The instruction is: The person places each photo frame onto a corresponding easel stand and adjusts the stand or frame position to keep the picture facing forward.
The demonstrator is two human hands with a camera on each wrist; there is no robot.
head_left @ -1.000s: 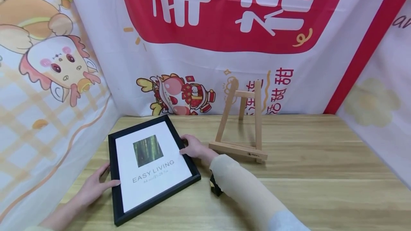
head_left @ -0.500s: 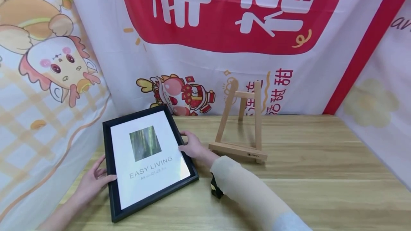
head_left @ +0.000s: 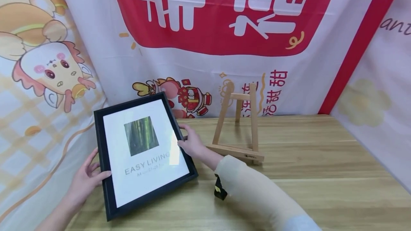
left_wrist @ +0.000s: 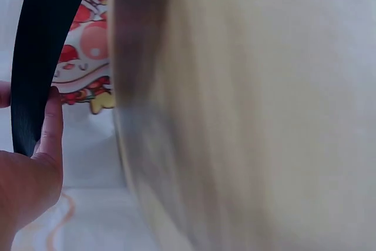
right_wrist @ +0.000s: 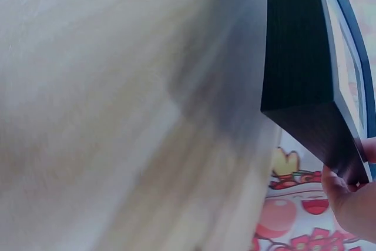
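Observation:
A black picture frame [head_left: 145, 158] is tilted above the table at the left, its top edge farther away. Under its glass lie a white sheet lettered EASY LIVING and a small green bamboo print. My left hand [head_left: 86, 178] grips the left side, thumb on the front edge. On the opposite side, my right hand [head_left: 193, 143] pinches the frame's edge. Both wrist views show the table below the frame's dark side [left_wrist: 44, 45], with fingers curled round it. A light wooden easel [head_left: 237, 151] stands upright right of the frame, its ledge near my right wrist.
The wood-grain table [head_left: 305, 152] extends to the right of the easel. A printed white and red cloth [head_left: 224, 38] hangs behind it, and patterned cloths close off the left and right sides. A black strap [head_left: 220, 188] shows beneath my right wrist.
Both hands have raised the frame off the table, shifting it slightly left and tilting its far edge up. A bright reflection now shows on the glass. The head view has shifted a little.

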